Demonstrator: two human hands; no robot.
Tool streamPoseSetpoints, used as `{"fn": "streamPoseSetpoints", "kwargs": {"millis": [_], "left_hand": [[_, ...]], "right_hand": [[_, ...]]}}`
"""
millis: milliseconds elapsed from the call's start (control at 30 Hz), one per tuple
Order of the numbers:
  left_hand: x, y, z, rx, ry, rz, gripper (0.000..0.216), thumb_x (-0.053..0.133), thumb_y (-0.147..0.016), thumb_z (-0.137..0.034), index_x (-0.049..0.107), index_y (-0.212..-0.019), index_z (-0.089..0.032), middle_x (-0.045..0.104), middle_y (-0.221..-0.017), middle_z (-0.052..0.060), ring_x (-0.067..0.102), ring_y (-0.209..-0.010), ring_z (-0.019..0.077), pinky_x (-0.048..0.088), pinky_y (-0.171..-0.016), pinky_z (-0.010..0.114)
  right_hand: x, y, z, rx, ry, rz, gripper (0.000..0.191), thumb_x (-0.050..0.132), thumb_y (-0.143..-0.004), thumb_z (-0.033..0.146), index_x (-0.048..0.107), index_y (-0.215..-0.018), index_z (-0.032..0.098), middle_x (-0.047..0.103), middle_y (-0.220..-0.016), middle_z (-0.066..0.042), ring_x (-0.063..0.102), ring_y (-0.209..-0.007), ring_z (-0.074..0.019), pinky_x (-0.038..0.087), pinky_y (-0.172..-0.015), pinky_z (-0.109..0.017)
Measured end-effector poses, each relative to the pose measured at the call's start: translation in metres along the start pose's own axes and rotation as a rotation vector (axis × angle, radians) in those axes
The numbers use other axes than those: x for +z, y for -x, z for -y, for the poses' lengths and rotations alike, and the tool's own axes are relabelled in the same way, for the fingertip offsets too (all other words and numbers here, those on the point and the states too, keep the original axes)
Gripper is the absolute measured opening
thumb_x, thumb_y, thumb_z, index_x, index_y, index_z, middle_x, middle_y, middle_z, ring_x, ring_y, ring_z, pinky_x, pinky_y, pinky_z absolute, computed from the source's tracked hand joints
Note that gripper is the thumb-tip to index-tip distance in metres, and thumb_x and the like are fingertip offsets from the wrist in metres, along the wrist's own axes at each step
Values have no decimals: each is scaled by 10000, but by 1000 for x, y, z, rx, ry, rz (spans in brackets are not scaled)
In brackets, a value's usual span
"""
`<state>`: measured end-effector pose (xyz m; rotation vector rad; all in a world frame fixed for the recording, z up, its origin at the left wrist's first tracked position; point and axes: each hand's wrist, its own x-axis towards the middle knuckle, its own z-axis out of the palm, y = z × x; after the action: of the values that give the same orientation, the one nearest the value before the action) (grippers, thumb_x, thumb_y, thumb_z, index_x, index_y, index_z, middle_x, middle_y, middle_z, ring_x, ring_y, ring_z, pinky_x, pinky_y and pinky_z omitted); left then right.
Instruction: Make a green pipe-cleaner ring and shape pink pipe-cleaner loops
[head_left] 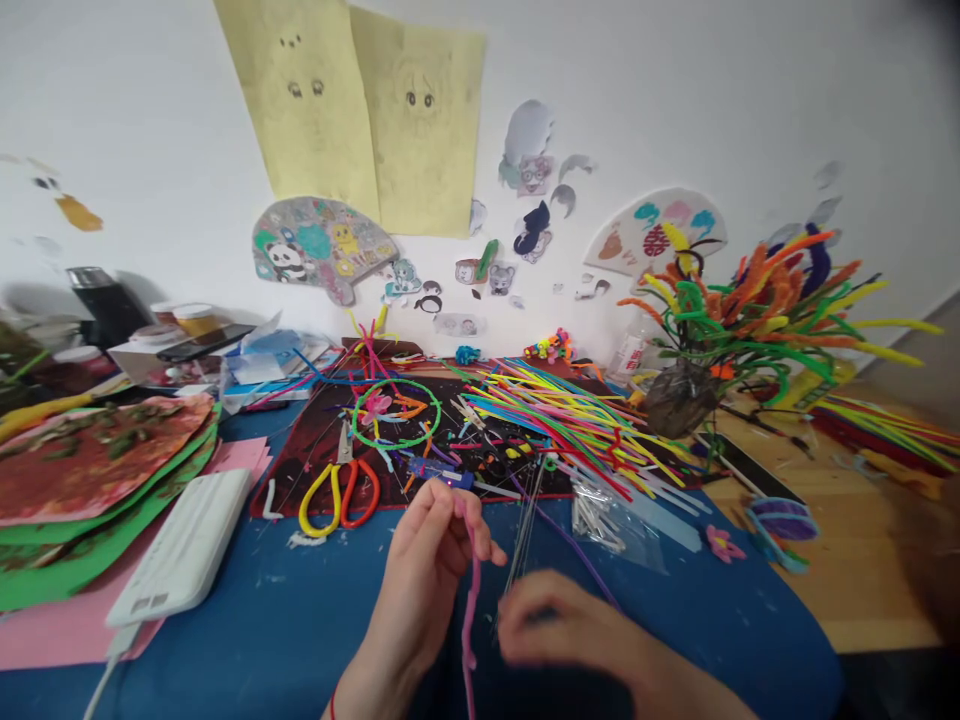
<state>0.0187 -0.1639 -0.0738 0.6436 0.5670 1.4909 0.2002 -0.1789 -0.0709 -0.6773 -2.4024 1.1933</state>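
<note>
A pink pipe cleaner point(472, 625) hangs down from my left hand point(426, 565), its upper end pinched between thumb and forefinger. To the right, my right hand point(559, 630) is smeared by motion; its fingers curl, and I cannot see anything in them. Thin bare wires point(523, 530) stretch over the blue cloth between the two hands. Just beyond my left hand lie a small blue tool point(441, 473) and a pair of scissors point(343, 485) with one yellow and one red handle loop. A green pipe cleaner ring point(397, 440) rests on the dark mat.
Many coloured pipe cleaners point(547, 410) cover the dark mat point(289, 470). A white power bank point(187, 540) with a cable lies left. At right are a bag of white sticks point(607, 520), a pink flower point(724, 544), a phone point(754, 468) and a pipe cleaner bouquet point(742, 310).
</note>
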Motion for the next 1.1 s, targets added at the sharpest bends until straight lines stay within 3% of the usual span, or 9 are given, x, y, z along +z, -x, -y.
{"fn": "streamPoseSetpoints", "kwargs": {"millis": [67, 100, 167, 367, 600, 733, 800, 933, 1100], "left_hand": [[6, 3, 1, -19, 10, 27, 209, 572, -874, -259, 458, -724, -170, 556, -676, -24, 527, -537, 85, 512, -549, 226], [8, 4, 0, -17, 2, 36, 205, 563, -880, -259, 462, -726, -170, 564, -682, -20, 545, -555, 90, 514, -568, 229], [10, 6, -2, 18, -35, 46, 203, 556, -885, -255, 474, -721, -167, 583, -702, -11, 574, -596, 97, 532, -649, 253], [5, 12, -11, 47, -128, 114, 193, 524, -905, -235, 492, -727, -166, 638, -760, 7, 632, -682, 129, 539, -774, 316], [-4, 16, -10, -31, -67, 243, 214, 503, -927, -331, 589, -811, -174, 664, -751, 16, 663, -740, 161, 507, -858, 355], [-11, 16, -1, -81, -4, 398, 571, 571, -798, -610, 606, -1181, -188, 672, -1105, 102, 610, -1068, 255, 445, -975, 383], [-16, 17, 2, -156, -75, 470, 578, 624, -797, -538, 589, -1248, -179, 632, -1205, 125, 567, -1139, 271, 425, -994, 374], [-26, 17, 5, -192, -228, 536, 228, 609, -864, -305, 738, -982, -159, 683, -1011, 104, 615, -999, 234, 460, -900, 342], [-33, 14, 6, -3, -311, 582, 147, 692, -801, -312, 762, -789, -183, 666, -826, 64, 616, -876, 213, 465, -826, 349]], "right_hand": [[10, -13, -3, 105, -315, -307, 427, 511, -894, 520, 564, -1193, 219, 602, -1158, -95, 549, -1105, -209, 399, -982, -351], [16, -19, -5, 147, -467, -358, 398, 536, -882, 516, 589, -1122, 203, 630, -1081, -90, 577, -1044, -199, 422, -936, -339], [30, -31, -10, 185, -761, -287, 375, 541, -877, 527, 614, -897, 160, 652, -810, -64, 625, -813, -171, 456, -780, -303], [50, -37, -16, 172, -1355, -135, 283, 581, -880, 410, 628, -861, 132, 487, -508, 46, 406, -411, -63, 341, -490, -216], [47, -26, -11, 193, -1528, -71, 216, 648, -834, 349, 651, -824, 133, 372, -605, 52, 290, -507, -54, 264, -476, -184], [44, -22, -8, 204, -1494, -78, 220, 663, -837, 361, 668, -848, 142, 327, -623, 57, 251, -509, -52, 183, -398, -146], [40, -20, -6, 221, -1509, -44, 225, 655, -842, 366, 677, -868, 144, 292, -601, 69, 205, -487, -50, 140, -366, -132], [36, -18, -7, 184, -1627, 226, 316, 609, -844, 431, 678, -838, 123, 249, -533, 83, 173, -446, -61, 124, -333, -145], [43, -22, -13, 94, -1719, 357, 298, 550, -849, 374, 662, -806, 101, 276, -509, 73, 198, -426, -71, 130, -328, -168]]}}
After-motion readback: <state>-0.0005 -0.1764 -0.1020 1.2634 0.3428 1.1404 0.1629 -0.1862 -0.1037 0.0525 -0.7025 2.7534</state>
